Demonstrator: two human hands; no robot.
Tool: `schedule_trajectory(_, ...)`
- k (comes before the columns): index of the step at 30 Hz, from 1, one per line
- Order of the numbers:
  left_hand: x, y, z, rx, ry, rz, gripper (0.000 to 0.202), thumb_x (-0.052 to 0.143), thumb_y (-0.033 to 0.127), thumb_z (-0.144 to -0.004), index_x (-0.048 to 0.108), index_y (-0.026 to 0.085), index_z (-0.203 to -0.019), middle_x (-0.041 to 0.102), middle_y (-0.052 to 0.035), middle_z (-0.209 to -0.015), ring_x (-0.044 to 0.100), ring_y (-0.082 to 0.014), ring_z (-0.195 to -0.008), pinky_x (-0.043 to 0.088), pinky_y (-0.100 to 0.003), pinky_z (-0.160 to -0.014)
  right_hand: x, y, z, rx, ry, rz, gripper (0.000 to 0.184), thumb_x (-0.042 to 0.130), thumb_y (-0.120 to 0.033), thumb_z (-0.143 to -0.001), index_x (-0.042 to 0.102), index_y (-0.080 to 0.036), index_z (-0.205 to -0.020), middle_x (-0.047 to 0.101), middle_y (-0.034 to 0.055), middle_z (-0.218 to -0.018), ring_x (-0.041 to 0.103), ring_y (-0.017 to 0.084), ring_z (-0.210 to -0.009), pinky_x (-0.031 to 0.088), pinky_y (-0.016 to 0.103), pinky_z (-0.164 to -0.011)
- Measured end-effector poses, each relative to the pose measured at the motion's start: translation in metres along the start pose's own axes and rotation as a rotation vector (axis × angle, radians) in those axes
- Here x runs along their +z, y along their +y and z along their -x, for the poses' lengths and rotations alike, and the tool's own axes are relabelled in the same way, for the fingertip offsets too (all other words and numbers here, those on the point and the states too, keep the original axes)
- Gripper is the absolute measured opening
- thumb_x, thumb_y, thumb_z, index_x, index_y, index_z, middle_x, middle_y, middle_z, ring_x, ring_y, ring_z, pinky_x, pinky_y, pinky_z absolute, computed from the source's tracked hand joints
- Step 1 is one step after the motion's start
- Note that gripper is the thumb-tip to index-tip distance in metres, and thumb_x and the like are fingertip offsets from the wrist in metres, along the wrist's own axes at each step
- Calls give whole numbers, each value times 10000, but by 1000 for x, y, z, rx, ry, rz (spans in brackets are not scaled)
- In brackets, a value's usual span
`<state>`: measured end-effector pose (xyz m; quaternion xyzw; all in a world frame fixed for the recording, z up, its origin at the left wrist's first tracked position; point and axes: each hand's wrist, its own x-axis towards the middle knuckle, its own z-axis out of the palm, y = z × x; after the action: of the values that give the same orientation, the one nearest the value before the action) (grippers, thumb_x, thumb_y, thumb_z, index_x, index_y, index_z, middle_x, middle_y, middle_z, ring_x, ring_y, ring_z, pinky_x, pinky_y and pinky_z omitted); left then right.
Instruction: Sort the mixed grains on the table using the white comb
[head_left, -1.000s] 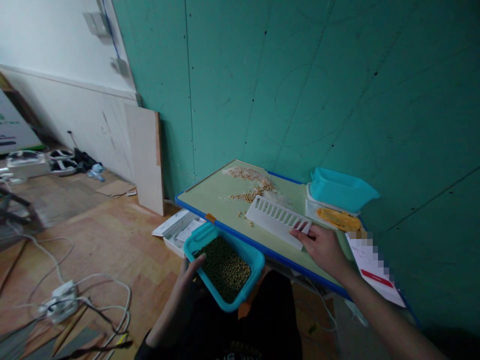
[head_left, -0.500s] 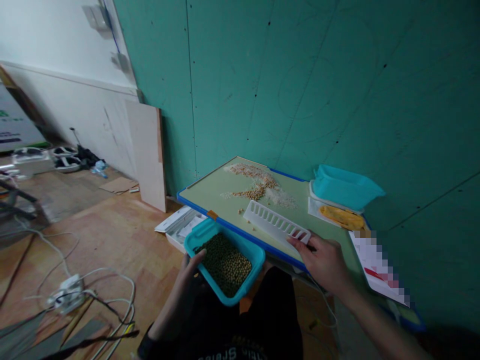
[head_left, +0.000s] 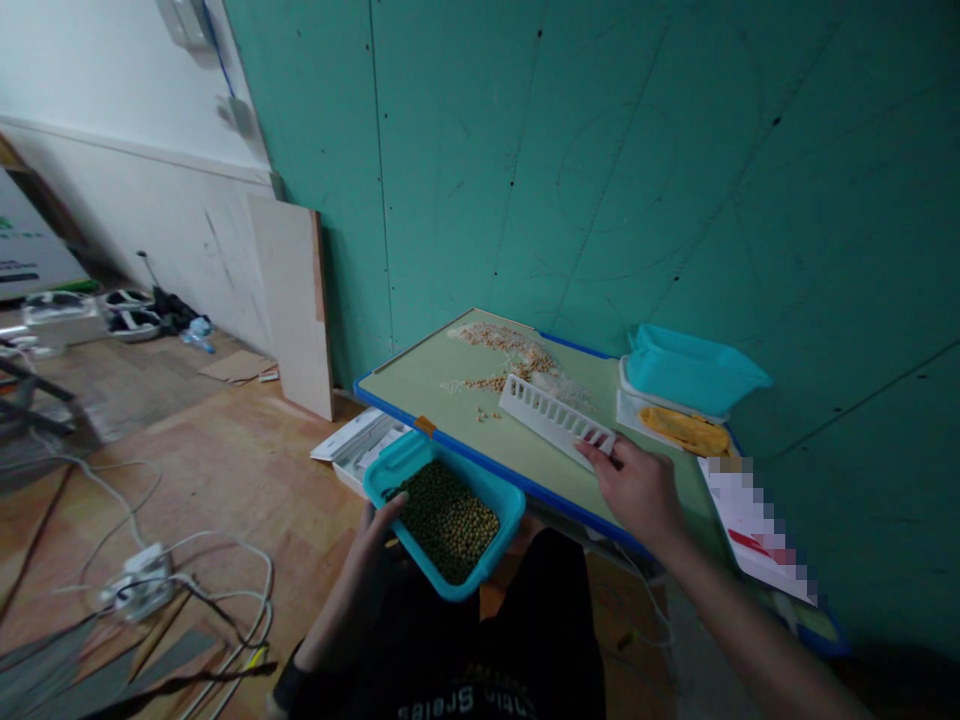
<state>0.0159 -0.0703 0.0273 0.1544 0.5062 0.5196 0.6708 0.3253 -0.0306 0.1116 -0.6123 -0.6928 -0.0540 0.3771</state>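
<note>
My left hand (head_left: 379, 530) grips the near-left rim of a turquoise plastic basin (head_left: 508, 510), thumb inside, fingers hidden beneath. The basin is held below the table's front edge and contains dark green beans (head_left: 431, 500) and yellowish soybeans (head_left: 469, 530). My right hand (head_left: 637, 490) is closed on the right end of a white slotted plastic strip (head_left: 551, 420), which is tilted just over the tabletop. Beyond the strip's far edge lies a spread pile of soybeans (head_left: 491, 382) mixed with white rice-like grains (head_left: 555, 383). A few loose soybeans (head_left: 484, 414) rest left of the strip.
A pale green table (head_left: 420, 385) with blue edging stands against the green wall. At its right are a second turquoise basin (head_left: 690, 375), a yellow cloth-like item (head_left: 686, 430) and a white printed sheet (head_left: 750, 540). Cables and a power strip (head_left: 142, 580) lie on the floor at left.
My right hand has lifted the slotted strip slightly away from me, toward the pile. The basin in my left hand has shifted slightly left and up in view.
</note>
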Motion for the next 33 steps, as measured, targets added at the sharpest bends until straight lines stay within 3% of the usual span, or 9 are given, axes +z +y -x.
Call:
schedule_trajectory(5, 2, 3, 7, 70, -3, -13, 742, 806, 502, -735, 538, 317, -1402, 760, -98, -1173, 746, -354, -1025, 616, -404, -740, 11, 13, -11, 48, -59, -105, 317, 620, -476, -919, 759, -218, -798, 789, 78, -722, 735, 233, -641, 475, 278, -575)
schedule_trajectory(13, -3, 4, 5, 70, -31, -51, 722, 762, 512, -797, 517, 303, -1442, 750, -110, -1207, 723, -353, -1091, 621, -384, -742, 16, 9, -14, 49, -113, -266, 280, 657, -445, -889, 777, -206, -806, 808, 73, -791, 756, 245, -712, 535, 291, -633)
schedule_trajectory(21, -3, 5, 6, 78, -25, -43, 661, 738, 511, -823, 537, 294, -1414, 747, -97, -1217, 737, -325, -1058, 618, -362, -743, 12, -27, 6, -22, -182, -298, 219, 652, -408, -917, 777, -240, -850, 809, 52, -804, 768, 235, -717, 557, 279, -645)
schedule_trajectory(25, -4, 4, 4, 69, -3, -34, 677, 761, 521, -796, 568, 290, -1401, 779, -100, -1118, 740, -349, -1048, 619, -395, -762, 11, -42, 13, -36, -188, -293, 236, 628, -421, -940, 775, -256, -858, 808, 51, -807, 769, 226, -720, 558, 275, -654)
schedule_trajectory(28, -5, 3, -1, 61, 17, -13, 706, 797, 510, -757, 576, 288, -1390, 783, -107, -1101, 749, -352, -1024, 616, -417, -776, 25, -38, -7, -31, -105, -247, 266, 622, -423, -945, 768, -232, -831, 807, 79, -811, 770, 236, -738, 547, 280, -663)
schedule_trajectory(33, -6, 2, -7, 65, 43, -6, 759, 815, 520, -733, 548, 273, -1400, 758, -114, -1184, 753, -338, -1021, 610, -412, -787, 66, -28, -67, 21, -46, -178, 200, 669, -355, -904, 759, -190, -836, 812, 113, -855, 762, 242, -781, 516, 282, -682)
